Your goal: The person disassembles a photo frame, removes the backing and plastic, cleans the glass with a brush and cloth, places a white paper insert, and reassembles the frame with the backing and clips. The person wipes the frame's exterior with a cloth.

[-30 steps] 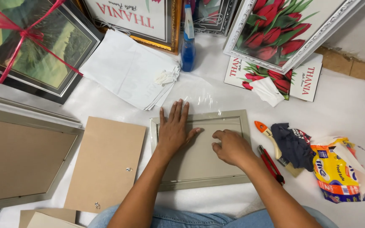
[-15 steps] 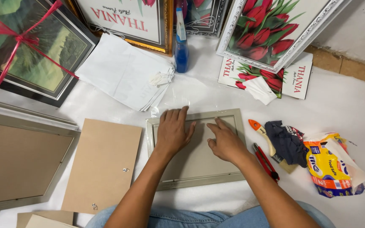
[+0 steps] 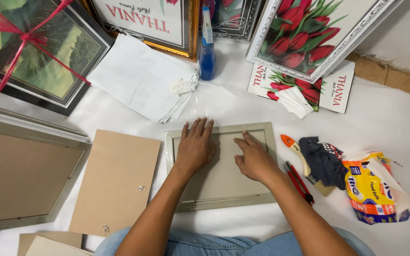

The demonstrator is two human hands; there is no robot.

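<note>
Left hand (image 3: 195, 148): laid flat, fingers spread and released, palm down on the upper left of the small grey frame (image 3: 224, 196); grasps nothing.
Right hand (image 3: 255, 160): fingers loosely curled, tips pressing the frame's panel right of centre; grasps nothing.
Small grey frame: rectangular, lying flat on the white sheet (image 3: 395, 118) directly before the person's knees.
Backing board (image 3: 117, 182): tan rectangle with small metal clips, just left of the frame.
Spray bottle (image 3: 207, 52): blue, upright, above the frame.
Paper stack (image 3: 138, 76): white sheets, upper left of the frame.
Tulip card (image 3: 330, 92): white rectangle with red lettering and red flowers, under a silver-framed tulip picture (image 3: 319, 28).
Plastic bag (image 3: 371, 187): crumpled, yellow, orange and blue, far right, beside a dark cloth (image 3: 323, 159).
</note>
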